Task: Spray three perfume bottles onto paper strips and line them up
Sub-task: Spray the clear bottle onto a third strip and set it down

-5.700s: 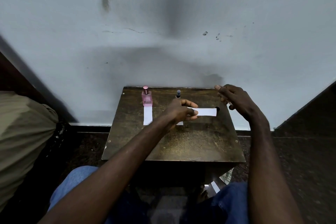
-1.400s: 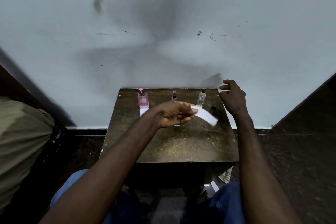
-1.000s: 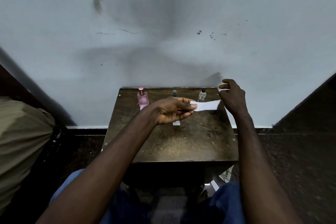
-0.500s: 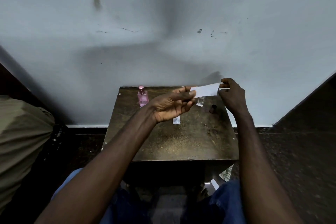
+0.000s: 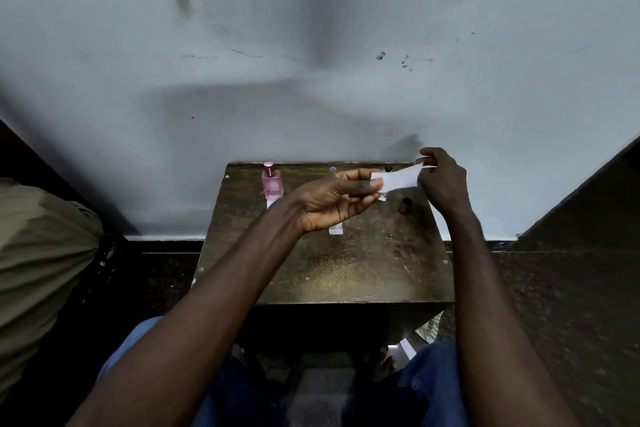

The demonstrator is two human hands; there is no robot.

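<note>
Olive cloth point(image 5: 41, 253) bunches in soft folds at the far left. On the scuffed, dark brown tabletop point(image 5: 322, 281), a square pink bottle point(image 5: 272, 184) of clear glass with a rounded pink cap stands upright near the back edge. A first flat strip point(image 5: 269, 202) of white paper peeks out just in front of it. The left hand point(image 5: 336, 199) is raised above the tabletop, thumb and fingertips pinching one end of the paper strip point(image 5: 398, 178). This strip is white, smooth and rectangular, held in the air and tilted up to the right. Below the wrist, the end of a second flat strip point(image 5: 336, 229) shows. A small clear bottle point(image 5: 382, 197) stands behind the held strip, mostly hidden. A dark cylindrical cap point(image 5: 405, 205) stands nearby. The right hand point(image 5: 445, 180), fingers curled, pinches a thin white sliver point(image 5: 429, 167) by the strip's far end. Whether the two touch is unclear.
</note>
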